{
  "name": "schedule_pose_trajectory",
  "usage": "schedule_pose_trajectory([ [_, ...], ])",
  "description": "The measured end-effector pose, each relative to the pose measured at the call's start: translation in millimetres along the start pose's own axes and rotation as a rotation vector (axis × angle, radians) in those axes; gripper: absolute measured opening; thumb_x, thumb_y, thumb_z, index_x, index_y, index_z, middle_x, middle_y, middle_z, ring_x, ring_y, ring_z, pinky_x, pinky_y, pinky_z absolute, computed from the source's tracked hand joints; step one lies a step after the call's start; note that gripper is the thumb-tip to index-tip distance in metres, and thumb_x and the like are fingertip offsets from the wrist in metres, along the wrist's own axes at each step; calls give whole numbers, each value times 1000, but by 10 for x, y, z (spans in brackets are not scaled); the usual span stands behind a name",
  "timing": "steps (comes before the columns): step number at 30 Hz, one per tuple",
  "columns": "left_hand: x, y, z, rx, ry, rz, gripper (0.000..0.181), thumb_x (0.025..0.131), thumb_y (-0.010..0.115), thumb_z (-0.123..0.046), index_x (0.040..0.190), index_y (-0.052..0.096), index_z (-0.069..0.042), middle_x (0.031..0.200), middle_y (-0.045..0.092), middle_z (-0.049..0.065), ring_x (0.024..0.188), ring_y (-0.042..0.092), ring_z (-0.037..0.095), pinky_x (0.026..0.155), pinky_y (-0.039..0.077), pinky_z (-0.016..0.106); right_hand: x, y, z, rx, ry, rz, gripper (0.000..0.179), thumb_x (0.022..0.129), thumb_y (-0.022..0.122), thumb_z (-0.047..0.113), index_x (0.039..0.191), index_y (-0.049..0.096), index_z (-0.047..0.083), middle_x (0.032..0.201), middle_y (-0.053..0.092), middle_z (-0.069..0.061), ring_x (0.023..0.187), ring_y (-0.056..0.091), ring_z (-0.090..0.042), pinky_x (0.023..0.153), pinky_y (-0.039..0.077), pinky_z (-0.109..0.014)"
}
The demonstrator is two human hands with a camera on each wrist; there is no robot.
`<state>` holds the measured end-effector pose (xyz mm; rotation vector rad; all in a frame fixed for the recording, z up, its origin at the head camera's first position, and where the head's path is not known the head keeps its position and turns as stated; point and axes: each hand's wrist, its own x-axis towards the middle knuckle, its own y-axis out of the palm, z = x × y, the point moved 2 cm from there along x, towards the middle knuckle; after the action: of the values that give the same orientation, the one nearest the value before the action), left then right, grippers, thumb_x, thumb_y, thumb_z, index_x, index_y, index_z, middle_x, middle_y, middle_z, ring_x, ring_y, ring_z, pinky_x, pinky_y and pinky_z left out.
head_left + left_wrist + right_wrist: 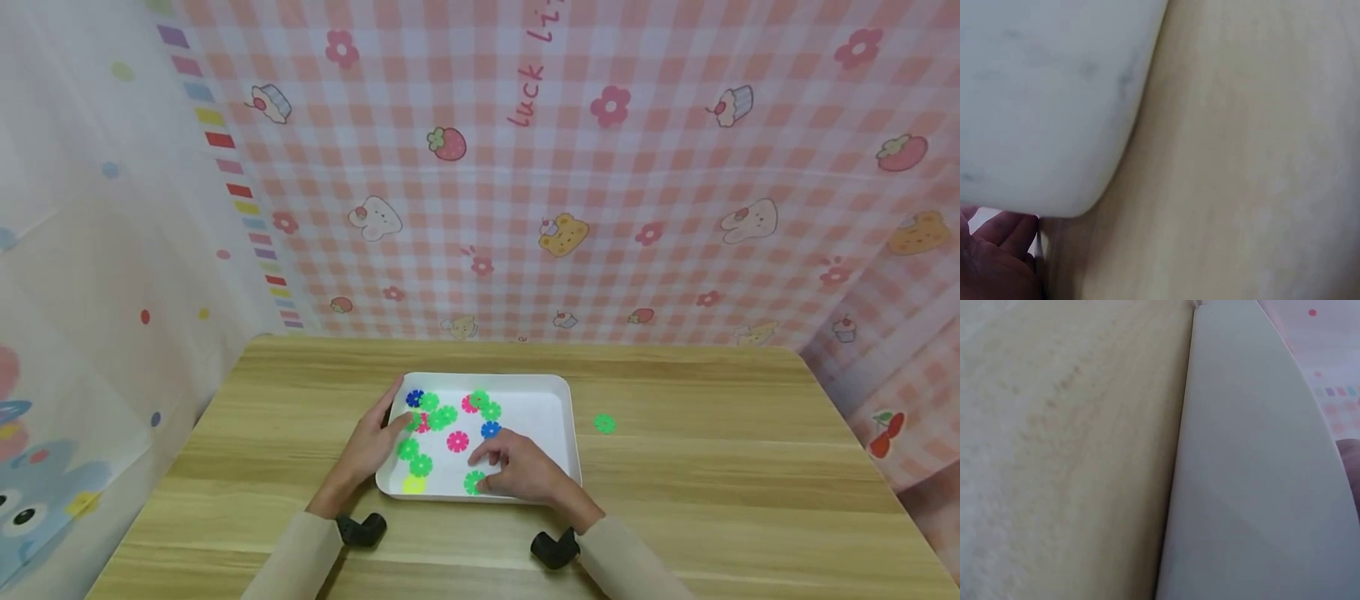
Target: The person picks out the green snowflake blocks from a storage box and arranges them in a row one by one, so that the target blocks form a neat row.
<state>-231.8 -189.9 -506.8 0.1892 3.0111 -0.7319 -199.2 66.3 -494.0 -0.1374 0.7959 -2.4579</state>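
Gripping the tray's left edge: left hand (372, 437), thumb over the rim and reaching inside, fingers along the outside; the left wrist view shows fingers at the tray's outer wall.
Right hand: over the near right part of the tray (536, 408), fingers bent, thumb and index finger spread apart; the thumb is at a green disc (473, 480) by the near wall, and whether it touches cannot be told.
Tray: white, shallow, with rounded corners, lying flat on the wooden counter (697, 492).
Left side of tray: a dark blue disc (414, 398) against a green one at the far left corner, then green and pink discs overlapping by the left thumb, two more green ones nearer, and a yellow piece (414, 484) in the near left corner.
Middle of tray: a pink disc (457, 441) lying alone; beyond it, a pink and two green discs together, with a blue disc (491, 429) just beyond the right hand.
Outside the tray: one green notched disc (604, 424) on the counter, to the right.
Wrists: black mounts (363, 530) beside pale sleeves (296, 557).
Backdrop: pink checked cloth (480, 192) with strawberries, flowers and cupcakes.
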Motion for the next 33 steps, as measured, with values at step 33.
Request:
schedule_pose_trajectory([
  [33, 1, 7, 22, -7, 15, -5, 63, 105, 49, -25, 160, 20, -23, 166, 16, 3, 153, 11, 25, 124, 10, 49, -14, -3, -10, -9, 7, -82, 19, 80, 79, 4, 92, 66, 8, 85, 54, -1, 74, 47, -13, 66, 40, -23],
])
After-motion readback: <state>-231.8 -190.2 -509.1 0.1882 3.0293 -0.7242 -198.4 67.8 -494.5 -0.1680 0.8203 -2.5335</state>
